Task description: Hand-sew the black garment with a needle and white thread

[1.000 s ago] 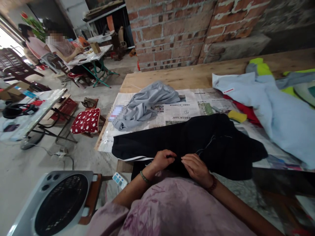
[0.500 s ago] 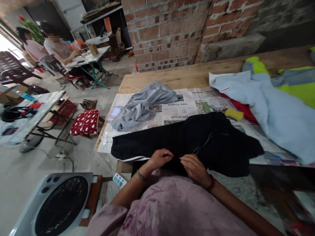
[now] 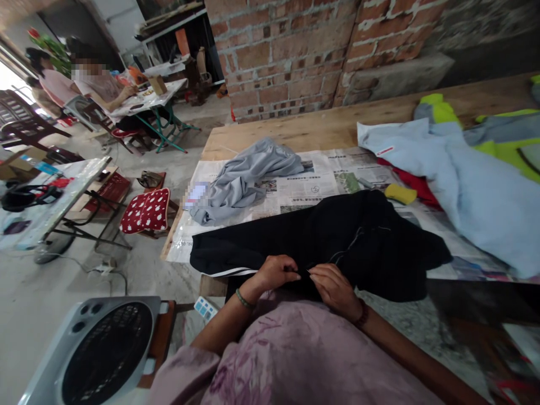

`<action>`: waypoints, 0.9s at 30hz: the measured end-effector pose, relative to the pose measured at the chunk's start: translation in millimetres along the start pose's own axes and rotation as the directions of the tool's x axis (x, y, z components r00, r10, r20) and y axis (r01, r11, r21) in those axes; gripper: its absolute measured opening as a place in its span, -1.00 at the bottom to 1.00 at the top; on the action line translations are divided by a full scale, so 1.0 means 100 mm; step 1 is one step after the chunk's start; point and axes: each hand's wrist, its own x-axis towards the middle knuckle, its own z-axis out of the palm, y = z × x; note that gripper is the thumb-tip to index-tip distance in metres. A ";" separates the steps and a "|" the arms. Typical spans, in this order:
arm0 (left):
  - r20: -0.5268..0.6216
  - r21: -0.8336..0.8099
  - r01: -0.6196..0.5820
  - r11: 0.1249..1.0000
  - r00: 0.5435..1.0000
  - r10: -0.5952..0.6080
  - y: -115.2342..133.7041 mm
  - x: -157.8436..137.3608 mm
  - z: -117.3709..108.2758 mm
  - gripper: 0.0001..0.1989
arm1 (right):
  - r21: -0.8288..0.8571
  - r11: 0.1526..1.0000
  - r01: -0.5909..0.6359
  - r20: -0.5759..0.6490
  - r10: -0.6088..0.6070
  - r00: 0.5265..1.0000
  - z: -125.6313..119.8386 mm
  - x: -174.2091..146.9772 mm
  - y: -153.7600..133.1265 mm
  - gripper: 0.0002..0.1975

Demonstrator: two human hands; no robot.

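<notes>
Black trousers point(image 3: 270, 233) with a white side stripe lie across the near part of the table, their near edge hanging over toward my lap. My left hand point(image 3: 276, 274) pinches a fold of the black cloth at this edge between thumb and forefinger. Just to its right, my right hand point(image 3: 333, 286) has its fingertips pressed together close to the cloth. Whatever is in that pinch is too small to make out. A small gap separates the two hands.
Newspaper point(image 3: 291, 191) covers the wooden table point(image 3: 248, 132). On it lie a grey garment point(image 3: 257, 169), a yellow sponge point(image 3: 400, 194) and a pale blue garment point(image 3: 459, 185). Left of me are a fan point(image 3: 105, 349) and a red cushioned stool point(image 3: 147, 211). People sit at a far table point(image 3: 147, 98).
My left thumb and forefinger have shifted slightly, the thumb now lower beside the cloth. My right hand stays almost in place. The trousers lie as before.
</notes>
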 end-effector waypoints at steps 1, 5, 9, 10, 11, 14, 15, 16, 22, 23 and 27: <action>-0.003 -0.029 0.006 1.000 1.000 -0.006 0.00 0.00 -0.02 -0.84 | 0.001 1.000 -0.002 0.002 0.002 1.000 0.00 0.00 0.00 -0.83; 0.020 -0.086 0.025 0.996 1.000 -0.023 0.03 -0.03 -0.12 -0.88 | -0.004 1.000 -0.021 0.017 0.021 1.000 0.00 -0.02 0.02 -0.84; 0.063 -0.017 0.021 1.000 0.998 -0.020 0.04 -0.05 -0.17 -0.75 | -0.001 0.999 -0.036 0.014 0.036 0.999 0.01 -0.02 0.02 -0.86; 0.075 -0.002 0.007 1.000 0.997 -0.007 0.03 -0.05 -0.18 -0.71 | 0.001 0.999 -0.039 0.011 0.039 0.999 0.02 -0.01 0.01 -0.86; 0.087 0.014 -0.012 1.000 0.996 0.011 0.02 -0.06 -0.19 -0.67 | 0.003 0.999 -0.041 0.009 0.041 0.999 0.02 -0.01 0.01 -0.86; 0.100 0.083 -0.078 0.994 0.993 0.070 -0.03 -0.08 -0.23 -0.54 | 0.008 0.999 -0.050 0.004 0.050 0.999 0.00 0.01 0.00 -0.86; 0.095 0.111 -0.092 0.990 0.992 0.081 -0.04 -0.09 -0.24 -0.51 | 0.010 0.999 -0.054 0.001 0.054 0.999 -0.01 0.01 -0.01 -0.86; 0.086 0.141 -0.094 0.986 0.993 0.082 -0.06 -0.10 -0.26 -0.50 | 0.009 0.998 -0.059 0.000 0.059 0.998 -0.01 0.02 -0.01 -0.86; 0.062 0.306 -0.012 0.952 0.998 -0.007 -0.06 -0.13 -0.30 -0.67 | 0.008 0.998 -0.070 0.009 0.070 0.998 -0.03 0.02 -0.02 -0.86; 0.066 0.320 -0.018 0.947 0.998 -0.004 -0.05 -0.13 -0.29 -0.69 | 0.010 0.998 -0.068 0.009 0.068 0.998 -0.02 0.02 -0.02 -0.86; 0.120 0.262 -0.120 0.957 0.989 0.091 0.00 -0.11 -0.26 -0.66 | 0.018 0.998 -0.057 0.000 0.057 0.998 0.01 0.01 -0.01 -0.86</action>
